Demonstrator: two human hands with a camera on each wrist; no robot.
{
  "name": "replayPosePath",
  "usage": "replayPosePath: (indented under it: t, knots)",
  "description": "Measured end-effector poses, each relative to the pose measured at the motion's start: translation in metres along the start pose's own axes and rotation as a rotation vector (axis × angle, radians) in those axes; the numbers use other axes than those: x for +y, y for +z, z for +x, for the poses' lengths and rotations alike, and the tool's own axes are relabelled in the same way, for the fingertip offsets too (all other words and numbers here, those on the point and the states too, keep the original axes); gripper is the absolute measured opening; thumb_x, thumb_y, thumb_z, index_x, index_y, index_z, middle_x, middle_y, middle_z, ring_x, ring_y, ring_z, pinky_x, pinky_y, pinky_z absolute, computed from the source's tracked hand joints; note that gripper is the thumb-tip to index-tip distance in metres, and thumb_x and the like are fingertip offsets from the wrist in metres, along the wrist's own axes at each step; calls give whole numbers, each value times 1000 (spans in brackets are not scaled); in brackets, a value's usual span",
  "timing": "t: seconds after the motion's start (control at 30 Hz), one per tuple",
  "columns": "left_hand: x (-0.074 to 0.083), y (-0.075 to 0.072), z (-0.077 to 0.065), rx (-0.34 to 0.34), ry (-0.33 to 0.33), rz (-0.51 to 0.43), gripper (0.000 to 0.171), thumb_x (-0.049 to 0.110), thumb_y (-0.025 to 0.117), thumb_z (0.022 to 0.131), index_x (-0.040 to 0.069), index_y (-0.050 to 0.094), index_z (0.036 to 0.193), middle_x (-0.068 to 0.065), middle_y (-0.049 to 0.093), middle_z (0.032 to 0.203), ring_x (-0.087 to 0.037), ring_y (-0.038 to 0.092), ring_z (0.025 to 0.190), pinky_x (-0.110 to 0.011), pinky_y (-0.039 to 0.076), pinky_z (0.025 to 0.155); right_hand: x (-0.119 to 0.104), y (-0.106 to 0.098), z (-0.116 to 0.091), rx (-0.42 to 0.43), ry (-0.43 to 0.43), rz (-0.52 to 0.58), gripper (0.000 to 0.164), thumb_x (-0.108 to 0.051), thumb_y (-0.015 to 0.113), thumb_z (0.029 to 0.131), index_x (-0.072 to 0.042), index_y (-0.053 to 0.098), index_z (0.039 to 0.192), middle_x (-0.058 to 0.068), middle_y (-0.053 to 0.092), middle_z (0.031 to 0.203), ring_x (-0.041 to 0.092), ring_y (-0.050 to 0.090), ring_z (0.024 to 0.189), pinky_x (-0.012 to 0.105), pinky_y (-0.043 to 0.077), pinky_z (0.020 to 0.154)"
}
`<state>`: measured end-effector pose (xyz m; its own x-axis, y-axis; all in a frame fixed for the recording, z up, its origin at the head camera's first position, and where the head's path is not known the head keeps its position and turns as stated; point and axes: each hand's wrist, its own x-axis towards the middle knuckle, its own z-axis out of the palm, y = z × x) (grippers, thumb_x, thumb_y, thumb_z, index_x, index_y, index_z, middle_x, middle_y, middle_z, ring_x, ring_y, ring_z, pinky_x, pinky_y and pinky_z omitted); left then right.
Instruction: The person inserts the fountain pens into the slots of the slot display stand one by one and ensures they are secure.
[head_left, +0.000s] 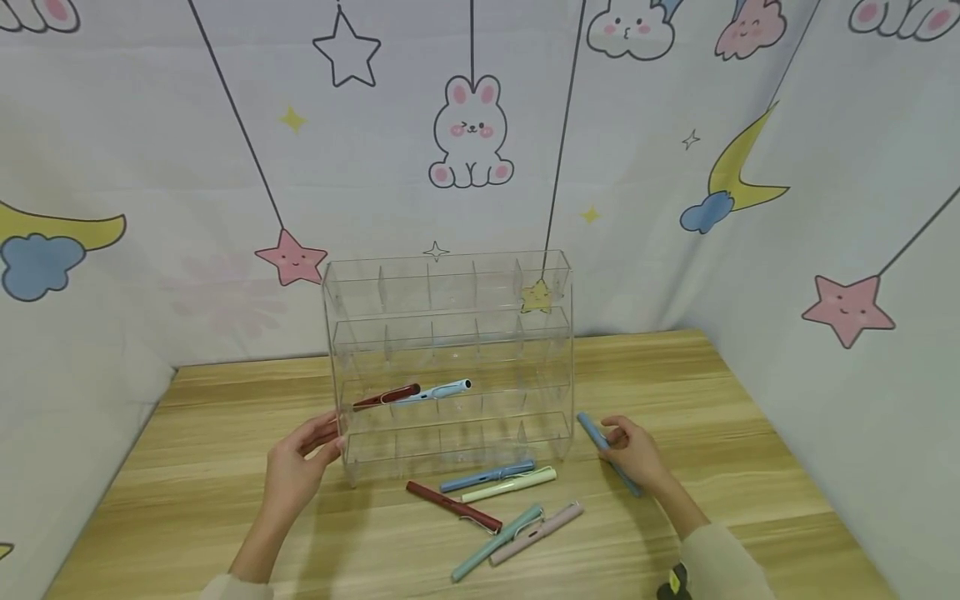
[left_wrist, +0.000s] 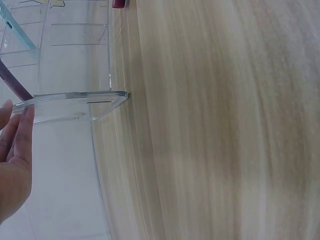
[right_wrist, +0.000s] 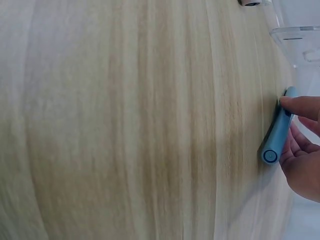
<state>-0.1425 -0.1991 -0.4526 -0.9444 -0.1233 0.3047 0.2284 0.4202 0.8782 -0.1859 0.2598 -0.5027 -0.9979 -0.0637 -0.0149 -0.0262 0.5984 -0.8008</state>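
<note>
A clear acrylic pen rack [head_left: 450, 437] with tiered, divided rows stands upright on the table. My left hand [head_left: 292, 471] holds its left side panel [left_wrist: 75, 97], thumb and fingertips at the panel. Inside the rack, a dark red pen [head_left: 386, 397] and a light blue pen [head_left: 435, 392] lie slanted across a row, close to that hand. To the right of the rack, my right hand [head_left: 633, 450] pinches a blue pen [right_wrist: 277, 132] between thumb and fingers. This pen lies low over the wood, its round end towards the right wrist camera.
In front of the rack lie several pens: a blue pen [head_left: 487, 477], a pale green pen [head_left: 510, 484], a dark red pen [head_left: 453, 507], a teal pen [head_left: 495, 546] and a pink pen [head_left: 536, 535]. A printed cloth [head_left: 375, 183] hangs behind the wooden table [head_left: 750, 500].
</note>
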Motion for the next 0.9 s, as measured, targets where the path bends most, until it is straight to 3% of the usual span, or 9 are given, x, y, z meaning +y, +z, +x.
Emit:
replayPosePath:
  t: [0.27, 0.53, 0.9]
  knots:
    - [0, 0, 0, 1, 9, 7, 34, -4, 65, 81, -5, 60, 114, -23, 64, 101, 2, 58, 85, -12, 52, 67, -1, -5, -5, -57, -42, -19, 43, 5, 68, 77, 9, 51, 116, 10, 55, 88, 18, 51, 73, 22, 47, 59]
    - [-1, -1, 1, 1, 14, 22, 34, -3, 66, 81, -4, 60, 114, -22, 64, 101, 0, 59, 85, -11, 52, 67, -9, -16, -7, -97, -101, 55, 41, 6, 66, 78, 11, 50, 116, 12, 54, 91, 20, 54, 81, 22, 51, 66]
    - [-1, 0, 1, 2, 5, 11, 33, -3, 66, 81, -4, 60, 114, -22, 64, 101, 1, 59, 85, -11, 52, 67, -44, -37, -12, -162, -134, 195, 32, 7, 59, 82, 7, 53, 114, 16, 54, 94, 39, 53, 87, 28, 53, 67]
